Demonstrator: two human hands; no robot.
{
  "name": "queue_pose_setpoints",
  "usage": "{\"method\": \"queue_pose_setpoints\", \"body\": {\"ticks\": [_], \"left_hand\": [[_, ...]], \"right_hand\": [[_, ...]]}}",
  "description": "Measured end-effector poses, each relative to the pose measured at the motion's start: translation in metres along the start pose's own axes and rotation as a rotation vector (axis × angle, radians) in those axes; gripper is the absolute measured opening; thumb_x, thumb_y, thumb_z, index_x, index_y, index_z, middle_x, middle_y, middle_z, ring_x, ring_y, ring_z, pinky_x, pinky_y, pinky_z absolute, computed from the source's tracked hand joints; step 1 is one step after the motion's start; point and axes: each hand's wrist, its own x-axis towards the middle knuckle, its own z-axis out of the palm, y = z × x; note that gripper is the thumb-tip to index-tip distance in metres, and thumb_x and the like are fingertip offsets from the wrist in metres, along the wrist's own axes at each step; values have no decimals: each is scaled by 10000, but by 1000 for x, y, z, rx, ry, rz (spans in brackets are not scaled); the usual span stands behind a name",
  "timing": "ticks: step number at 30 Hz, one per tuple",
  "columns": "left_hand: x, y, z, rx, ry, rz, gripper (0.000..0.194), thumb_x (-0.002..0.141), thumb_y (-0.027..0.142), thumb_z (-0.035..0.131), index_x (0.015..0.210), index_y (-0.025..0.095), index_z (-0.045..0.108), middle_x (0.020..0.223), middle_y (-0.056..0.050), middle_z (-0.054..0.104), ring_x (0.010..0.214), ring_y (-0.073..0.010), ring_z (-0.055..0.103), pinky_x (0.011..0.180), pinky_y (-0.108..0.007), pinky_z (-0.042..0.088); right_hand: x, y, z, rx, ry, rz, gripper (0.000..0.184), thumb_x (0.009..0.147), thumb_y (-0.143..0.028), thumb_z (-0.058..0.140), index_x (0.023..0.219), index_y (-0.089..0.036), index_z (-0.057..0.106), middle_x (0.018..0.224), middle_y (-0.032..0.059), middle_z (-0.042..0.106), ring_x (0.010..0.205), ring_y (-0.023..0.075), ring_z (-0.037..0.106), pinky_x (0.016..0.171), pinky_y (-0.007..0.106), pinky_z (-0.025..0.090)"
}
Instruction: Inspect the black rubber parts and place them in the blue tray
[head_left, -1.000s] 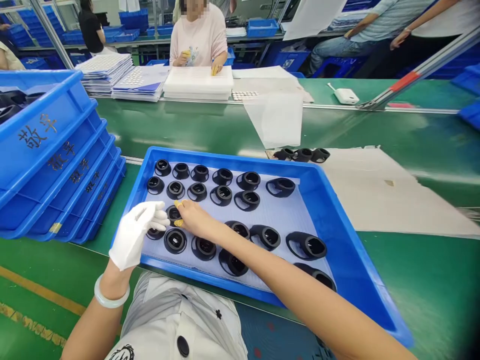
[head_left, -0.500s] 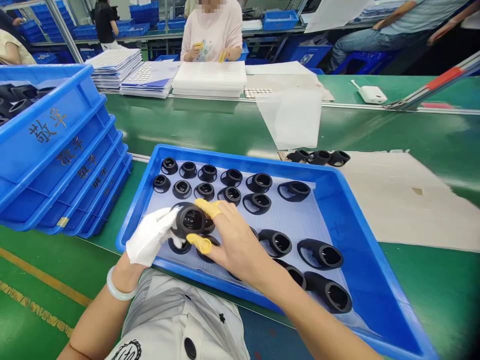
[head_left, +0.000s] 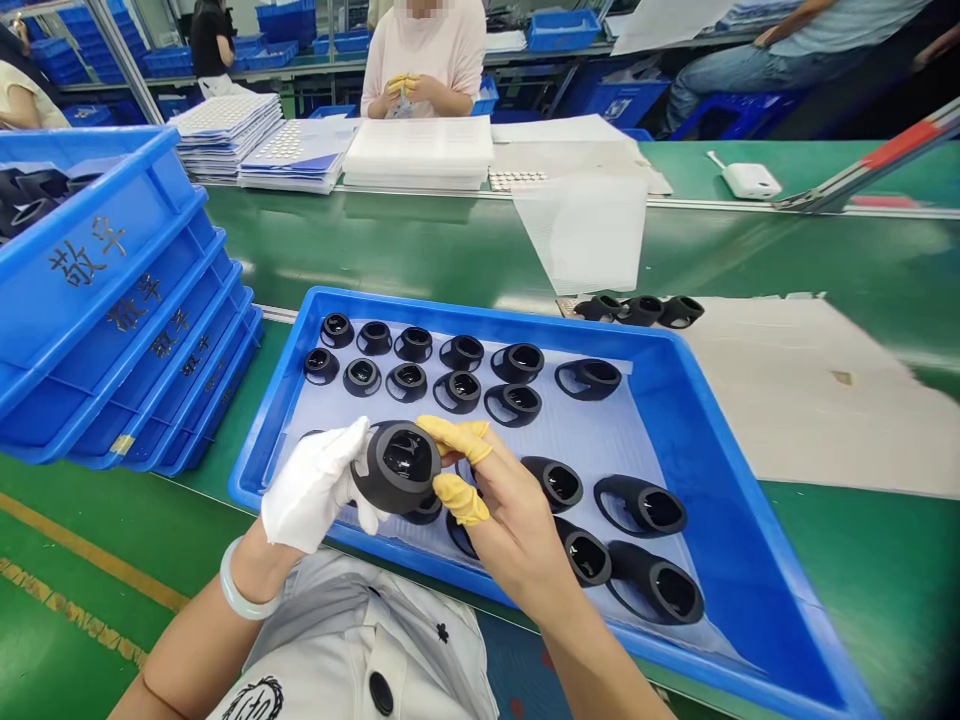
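A black moulded rubber part with a glossy oval opening (head_left: 397,466) is raised just above the tray. My left hand (head_left: 311,487), in a white glove, grips its left side. My right hand (head_left: 510,525) pinches its right edge between yellow-cotted thumb and forefinger. Several similar black parts stand in rows on a pale blue sheet (head_left: 577,435) inside a blue plastic tray (head_left: 450,312). My hands and the held part hide some of the parts beneath them.
A stack of blue crates (head_left: 127,300) stands left of the tray. Three black parts (head_left: 640,311) lie on a paper sheet (head_left: 787,390) beyond it, on the green workbench (head_left: 787,250). Across the bench, a co-worker (head_left: 420,60) sits behind stacks of sheets (head_left: 416,150).
The black part has risen from the tray and turned its opening upward toward me. My right hand has shifted from its top to pinching its right edge.
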Motion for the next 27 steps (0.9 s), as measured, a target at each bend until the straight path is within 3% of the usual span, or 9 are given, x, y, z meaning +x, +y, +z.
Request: {"method": "queue_pose_setpoints", "body": {"ticks": [3, 5, 9, 16, 20, 23, 27], "left_hand": [[0, -1, 0, 41, 31, 28, 428, 874, 490, 468, 599, 198, 616, 455, -31, 557, 400, -152, 510, 501, -289, 432], [-1, -1, -1, 143, 68, 78, 397, 864, 489, 485, 614, 209, 615, 482, -28, 568, 438, -169, 526, 531, -304, 444], [-3, 0, -8, 449, 203, 292, 242, 822, 405, 583, 723, 206, 679, 702, -37, 641, 669, -191, 575, 671, -292, 464], [-4, 2, -15, 564, 148, 436, 276, 869, 355, 512, 951, 205, 729, 987, -67, 672, 915, -216, 586, 812, -277, 454], [-3, -1, -16, 560, 150, 446, 287, 879, 355, 501, 983, 211, 726, 1033, -67, 677, 936, -212, 593, 833, -277, 450], [-2, -4, -16, 543, 157, 433, 300, 876, 371, 496, 972, 201, 724, 1044, -77, 678, 928, -219, 600, 824, -291, 459], [0, -3, -13, 480, 250, 377, 262, 810, 389, 556, 822, 189, 724, 937, -82, 699, 879, -236, 616, 802, -315, 479]], "right_hand": [[0, 3, 0, 77, -36, 122, 347, 933, -407, 477, 1223, -237, 565, 966, 72, 580, 877, 207, 560, 804, 355, 499], [0, 4, -2, 182, -125, 214, 386, 931, -433, 464, 1247, -228, 546, 998, 84, 601, 925, 220, 578, 827, 367, 505], [-1, 6, -3, 401, -264, 287, 410, 902, -446, 509, 1245, -222, 529, 1010, 84, 614, 903, 205, 593, 843, 371, 511], [-6, 0, 5, 322, -138, 186, 227, 795, -294, 684, 986, -219, 587, 866, 28, 583, 775, 171, 560, 717, 298, 501], [-5, -6, 7, 282, -118, 132, 200, 795, -328, 692, 915, -212, 581, 825, 20, 562, 745, 167, 540, 661, 277, 471], [-5, -8, 8, 255, -104, 114, 237, 792, -401, 692, 875, -209, 580, 798, 20, 551, 727, 169, 523, 637, 275, 453], [-6, -12, 8, 310, -112, 126, 281, 801, -482, 659, 820, -209, 592, 781, 29, 569, 705, 168, 527, 631, 279, 462]]}}
